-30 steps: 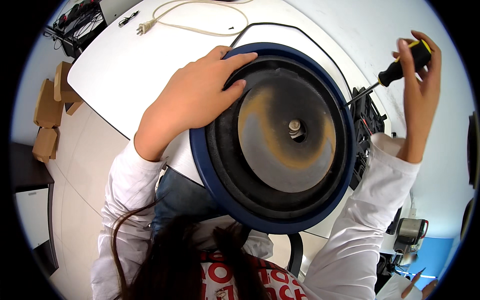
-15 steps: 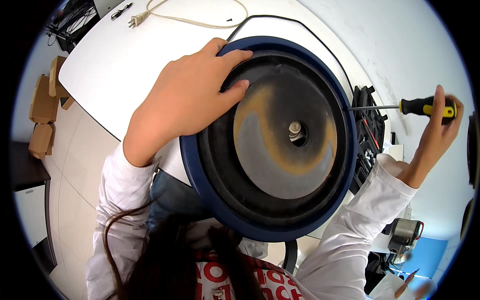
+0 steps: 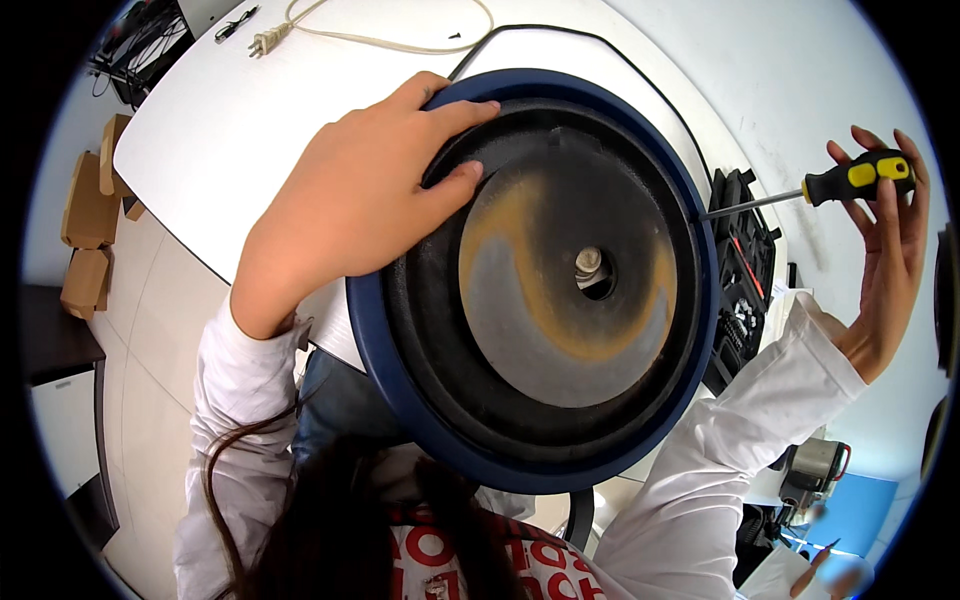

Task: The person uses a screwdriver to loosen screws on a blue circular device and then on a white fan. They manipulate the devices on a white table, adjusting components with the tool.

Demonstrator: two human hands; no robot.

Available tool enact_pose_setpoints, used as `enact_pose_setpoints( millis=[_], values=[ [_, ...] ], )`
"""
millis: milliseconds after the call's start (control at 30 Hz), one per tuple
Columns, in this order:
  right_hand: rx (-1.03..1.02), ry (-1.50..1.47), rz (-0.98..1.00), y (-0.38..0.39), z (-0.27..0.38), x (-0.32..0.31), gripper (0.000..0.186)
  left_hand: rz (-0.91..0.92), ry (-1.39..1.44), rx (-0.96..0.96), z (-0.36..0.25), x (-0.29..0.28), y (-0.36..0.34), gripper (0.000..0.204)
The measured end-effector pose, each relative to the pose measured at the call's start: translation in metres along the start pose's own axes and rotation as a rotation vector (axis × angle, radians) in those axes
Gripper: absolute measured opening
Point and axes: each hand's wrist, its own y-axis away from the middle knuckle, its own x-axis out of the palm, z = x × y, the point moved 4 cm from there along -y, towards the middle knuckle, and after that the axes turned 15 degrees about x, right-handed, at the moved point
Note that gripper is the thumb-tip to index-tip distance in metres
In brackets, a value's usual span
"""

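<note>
Tilted up before me is a round appliance (image 3: 560,476) with a dark blue rim and black inner well. Its grey heating plate (image 3: 520,330) carries a brown and dark scorch mark, and a metal knob (image 3: 589,264) stands in the central hole. My left hand (image 3: 345,195) grips the upper left rim, thumb and index finger inside the edge, the other fingers partly hidden behind. On the right, my right hand (image 3: 892,260) has the black and yellow handle of a screwdriver (image 3: 835,185) between thumb and fingers, some fingers stretched out. The shaft's tip meets the rim's right side.
Behind the appliance on the white table (image 3: 230,150) lie a beige plug cord (image 3: 400,45), a small screw (image 3: 454,36) and a short black cable (image 3: 235,25). An open black tool case (image 3: 745,260) stands at the right, near the wall. Cardboard boxes (image 3: 88,215) stand on the left.
My right hand's fingers have opened out around the screwdriver handle, which has risen, so the shaft slants more. The appliance and my left hand have shifted slightly.
</note>
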Motion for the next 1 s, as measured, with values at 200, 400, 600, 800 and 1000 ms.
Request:
enact_pose_setpoints(
  millis=[200,400,600,800,1000],
  values=[
    [0.011,0.038,-0.325,0.011,-0.003,0.000,0.030,0.050,-0.039,-0.027,-0.002,-0.003,-0.002,0.040],
    [0.093,-0.185,-0.309,0.011,-0.012,0.002,0.026,0.009,-0.077,0.045,-0.007,-0.007,-0.008,0.039],
    [0.082,-0.167,0.039,0.010,0.019,-0.011,0.041,-0.108,-0.319,0.319,-0.026,-0.035,-0.028,0.034],
    [-0.016,-0.300,-0.102,0.005,0.002,-0.004,0.023,0.234,-0.028,0.627,-0.068,-0.023,-0.075,0.029],
    [-0.042,-0.588,-0.337,0.007,0.008,0.026,0.027,0.384,-0.098,0.781,-0.089,0.036,-0.118,0.039]
  ],
)
